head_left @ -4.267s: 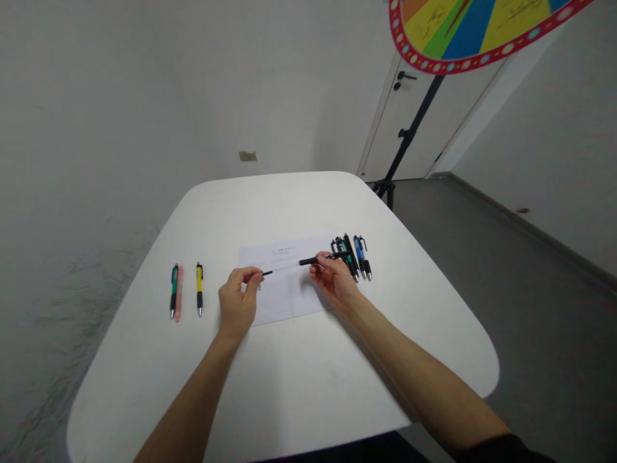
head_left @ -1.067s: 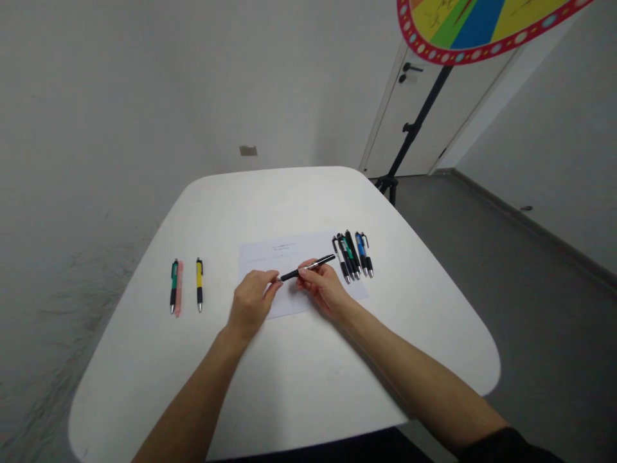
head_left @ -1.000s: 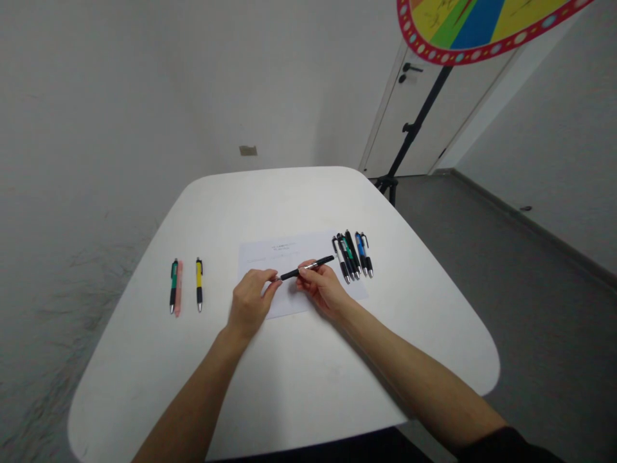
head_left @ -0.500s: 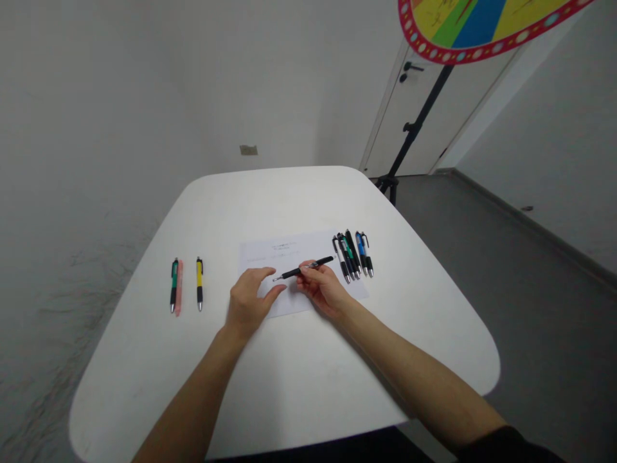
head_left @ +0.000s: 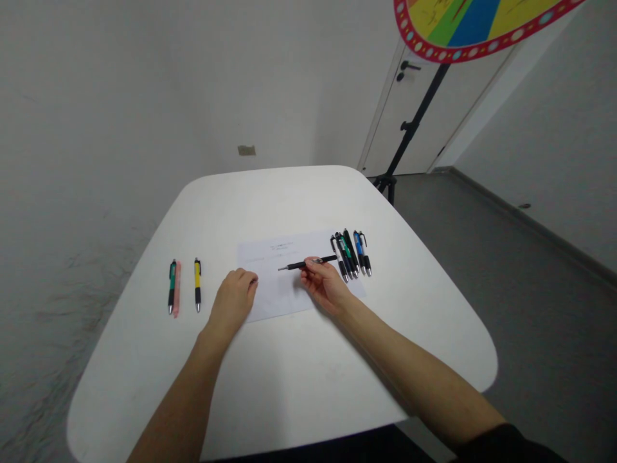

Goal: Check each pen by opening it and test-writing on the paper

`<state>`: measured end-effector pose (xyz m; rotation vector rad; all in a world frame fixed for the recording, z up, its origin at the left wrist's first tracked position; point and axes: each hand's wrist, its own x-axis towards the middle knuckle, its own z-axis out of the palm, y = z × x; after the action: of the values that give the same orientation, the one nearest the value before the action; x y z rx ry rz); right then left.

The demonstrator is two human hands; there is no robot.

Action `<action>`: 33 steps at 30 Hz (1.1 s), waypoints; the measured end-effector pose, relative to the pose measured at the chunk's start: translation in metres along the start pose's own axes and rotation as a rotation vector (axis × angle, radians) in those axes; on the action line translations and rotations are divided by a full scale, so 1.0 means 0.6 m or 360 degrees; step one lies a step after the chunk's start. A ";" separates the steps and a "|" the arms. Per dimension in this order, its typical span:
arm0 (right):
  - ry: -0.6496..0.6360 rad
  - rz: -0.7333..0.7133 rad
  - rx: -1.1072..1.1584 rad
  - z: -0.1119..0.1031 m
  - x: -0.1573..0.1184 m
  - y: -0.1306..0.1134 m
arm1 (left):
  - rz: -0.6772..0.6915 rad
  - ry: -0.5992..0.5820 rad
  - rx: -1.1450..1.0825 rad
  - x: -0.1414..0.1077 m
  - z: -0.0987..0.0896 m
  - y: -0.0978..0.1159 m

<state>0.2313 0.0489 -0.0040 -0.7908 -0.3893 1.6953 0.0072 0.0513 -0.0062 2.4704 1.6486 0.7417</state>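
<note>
My right hand (head_left: 324, 283) pinches a black pen (head_left: 296, 265) above the paper, thumb on top. The pen lies nearly level, its thin silvery tip pointing left. My left hand (head_left: 234, 297) is closed at the left edge of the white paper (head_left: 274, 296), thumb against the curled fingers. What it holds, if anything, is hidden. Small dark print shows near the paper's top. Just beyond my right hand lies a group of several pens (head_left: 347, 254), black, white and green. A blue pen (head_left: 359, 243) and a dark pen (head_left: 366, 254) lie beside them.
On the white table (head_left: 270, 199), left of my left hand, lie a yellow pen (head_left: 197, 280), a green pen (head_left: 172, 283) and a pinkish pen-like stick (head_left: 178, 286). Behind the table's right side, a colourful wheel (head_left: 472, 32) stands on a black stand (head_left: 414, 122).
My left hand has drawn back to the left, away from the pen tip, and its spread thumb and fingers have closed. My right hand still holds the black pen, now turned more level.
</note>
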 end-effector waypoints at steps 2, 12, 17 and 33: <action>0.0005 -0.0010 0.0005 0.002 -0.001 0.000 | -0.0028 -0.0001 -0.0111 0.002 -0.003 0.005; -0.0056 -0.0108 -0.0084 0.016 -0.012 0.004 | -0.0612 0.0317 -0.1428 0.016 0.001 0.056; -0.0061 -0.0123 -0.0138 0.018 -0.013 0.005 | -0.0699 0.0310 -0.1548 0.017 -0.002 0.064; -0.0121 -0.0309 -0.0462 0.019 -0.015 0.019 | -0.0767 0.0205 -0.1637 0.010 0.007 0.074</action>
<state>0.2162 0.0386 -0.0004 -0.8695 -0.7540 1.5082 0.0483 0.0389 0.0063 1.2892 1.2892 1.2503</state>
